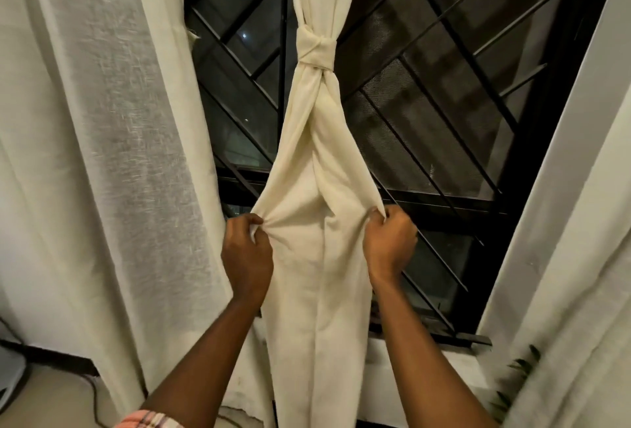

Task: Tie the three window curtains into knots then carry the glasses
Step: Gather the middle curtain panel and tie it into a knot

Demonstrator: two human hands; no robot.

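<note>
Left of the knot [316,47], a loose curtain [102,154] hangs untied. Below the knot and leftward, the left-hand grip [247,250] curls tightly, pinching the middle curtain [317,284] at its left edge. Below the knot and rightward, the right-hand grip [389,240] is fisted around that curtain's right edge, the tail stretched wide between them. Behind the knot stands the dark window grille [444,86]; far right of the knot hangs a third curtain [587,325]

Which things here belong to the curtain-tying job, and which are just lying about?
Belongs to the job:
middle curtain, already knotted
left hand and right hand, each gripping its lower fabric
left curtain and right curtain, hanging loose

Just lying about:
window grille
plant leaves
floor cable
</note>
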